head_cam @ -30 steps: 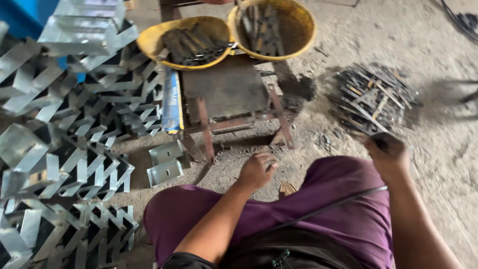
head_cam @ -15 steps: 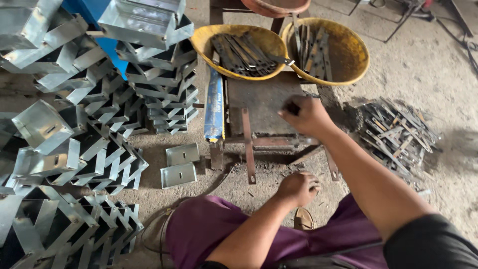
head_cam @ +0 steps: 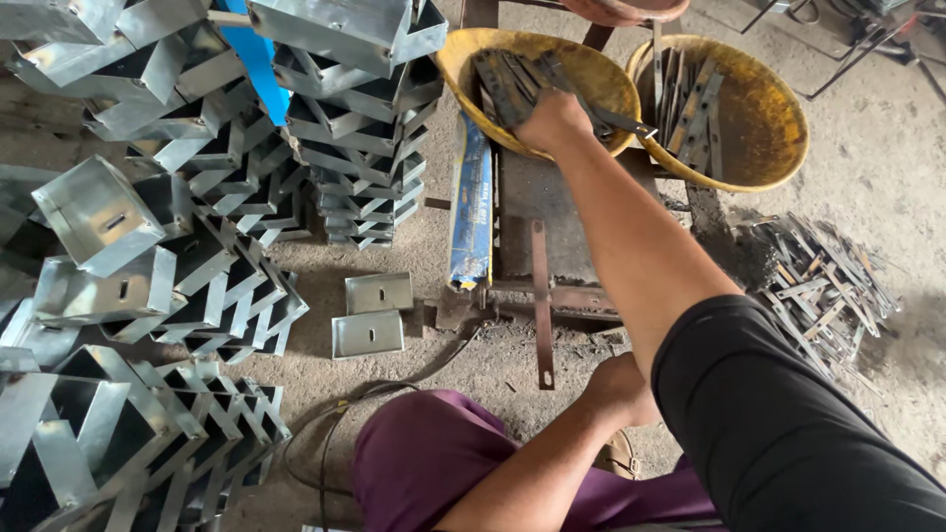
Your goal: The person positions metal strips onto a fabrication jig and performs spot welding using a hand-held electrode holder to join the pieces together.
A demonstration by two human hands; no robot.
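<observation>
Over the left yellow basin (head_cam: 463, 69), my right hand (head_cam: 554, 118) closes its fingers on the flat metal strips (head_cam: 507, 84) heaped inside; my left hand (head_cam: 616, 389) rests fisted and empty on my knee. Sharp edges could cut me, or snagged strips could spill out.

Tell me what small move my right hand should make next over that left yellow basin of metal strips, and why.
Probably close the fingers on one strip and lift it out. The right hand is already down among the dark metal strips in the left yellow basin, while a single strip lies on the low work stand. The left hand rests by the knee, holding nothing visible.
</observation>
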